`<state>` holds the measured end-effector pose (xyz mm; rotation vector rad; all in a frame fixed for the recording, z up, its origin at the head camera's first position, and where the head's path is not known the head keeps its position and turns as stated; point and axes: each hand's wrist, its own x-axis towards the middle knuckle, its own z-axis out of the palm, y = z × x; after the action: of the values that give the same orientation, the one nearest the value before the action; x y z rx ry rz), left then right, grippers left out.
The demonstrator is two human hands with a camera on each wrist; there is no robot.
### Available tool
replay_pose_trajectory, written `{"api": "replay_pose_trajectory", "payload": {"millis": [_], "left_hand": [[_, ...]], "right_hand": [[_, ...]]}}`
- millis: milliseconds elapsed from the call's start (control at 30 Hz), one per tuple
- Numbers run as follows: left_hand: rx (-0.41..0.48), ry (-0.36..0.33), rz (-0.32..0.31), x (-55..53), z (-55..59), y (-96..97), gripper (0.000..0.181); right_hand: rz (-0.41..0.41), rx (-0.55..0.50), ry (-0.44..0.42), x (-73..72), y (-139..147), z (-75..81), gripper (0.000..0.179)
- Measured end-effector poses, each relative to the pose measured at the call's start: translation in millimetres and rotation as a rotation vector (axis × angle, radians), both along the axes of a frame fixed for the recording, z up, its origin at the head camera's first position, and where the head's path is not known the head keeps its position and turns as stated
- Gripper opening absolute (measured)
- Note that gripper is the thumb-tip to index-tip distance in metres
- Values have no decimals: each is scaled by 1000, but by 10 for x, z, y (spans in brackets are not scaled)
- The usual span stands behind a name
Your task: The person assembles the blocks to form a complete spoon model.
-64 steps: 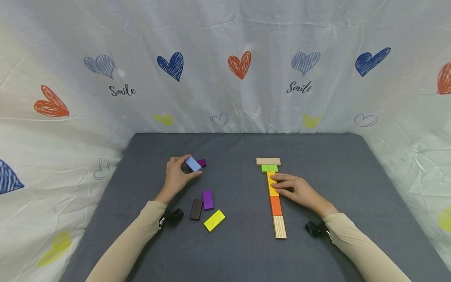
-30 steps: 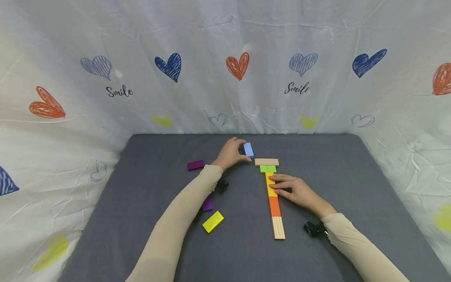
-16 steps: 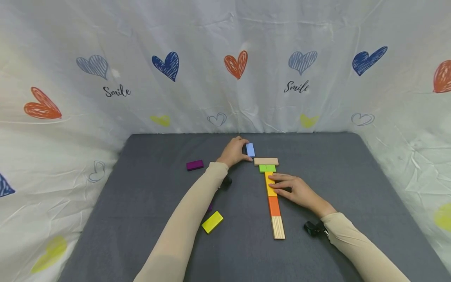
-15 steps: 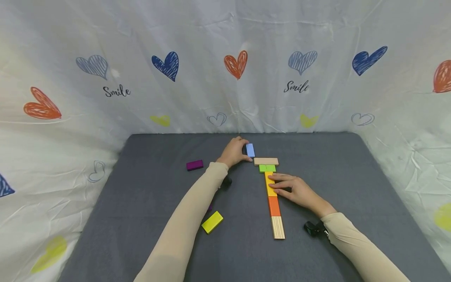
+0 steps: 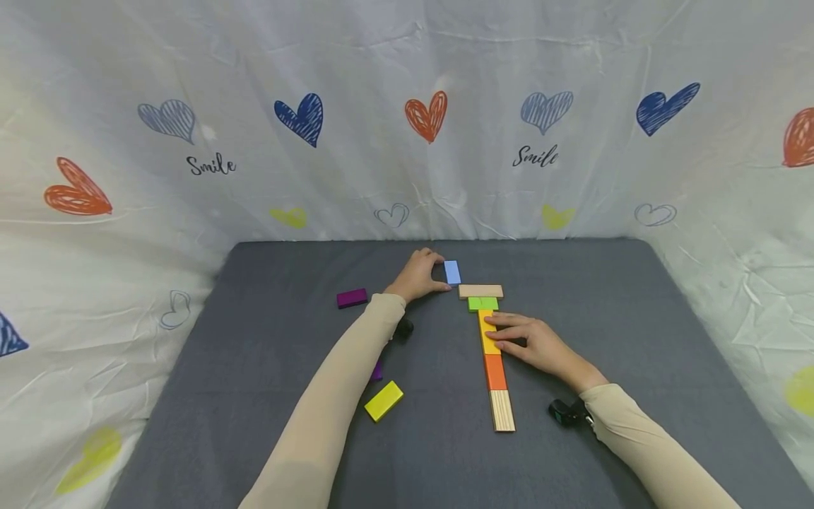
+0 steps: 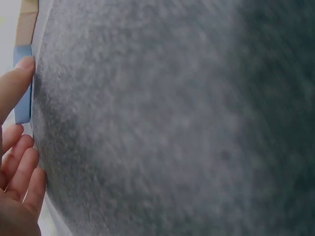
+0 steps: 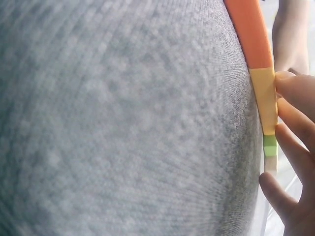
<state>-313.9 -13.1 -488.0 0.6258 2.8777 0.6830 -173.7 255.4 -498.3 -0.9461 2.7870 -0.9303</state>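
Note:
A light blue wooden block (image 5: 452,272) lies at the upper left end of a tan wooden block (image 5: 480,290). My left hand (image 5: 416,276) is just left of the blue block, thumb and fingers spread at its two ends. In the left wrist view the thumb overlaps the blue block (image 6: 22,105). Below the tan block runs a column: a green piece (image 5: 483,304), a yellow-orange block (image 5: 486,325), an orange block (image 5: 495,372) and a striped wood block (image 5: 502,411). My right hand (image 5: 540,346) rests its extended fingertips on the yellow-orange block.
Left of the column lie a dark purple block (image 5: 352,298), a bright yellow block (image 5: 384,401) and a purple block (image 5: 377,372) partly hidden by the left sleeve. The grey table (image 5: 636,325) ends at a white curtain (image 5: 356,177) printed with hearts.
My left hand carried the blue block from the left side to the tan block's end, then let go and drew slightly left. My right hand has stayed on the column.

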Motion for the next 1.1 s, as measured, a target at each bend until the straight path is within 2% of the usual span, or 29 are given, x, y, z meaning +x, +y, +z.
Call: {"api": "replay_pose_trajectory", "payload": {"millis": [367, 767, 1100], "left_hand": [[11, 21, -5, -19, -65, 58, 64], [-10, 27, -9, -7, -52, 66, 64], [-8, 19, -9, 8, -68, 65, 68]], "right_hand": [[2, 2, 13, 5, -8, -12, 30], [-1, 8, 16, 6, -13, -7, 30], [-2, 0, 60, 8, -20, -21, 28]]}}
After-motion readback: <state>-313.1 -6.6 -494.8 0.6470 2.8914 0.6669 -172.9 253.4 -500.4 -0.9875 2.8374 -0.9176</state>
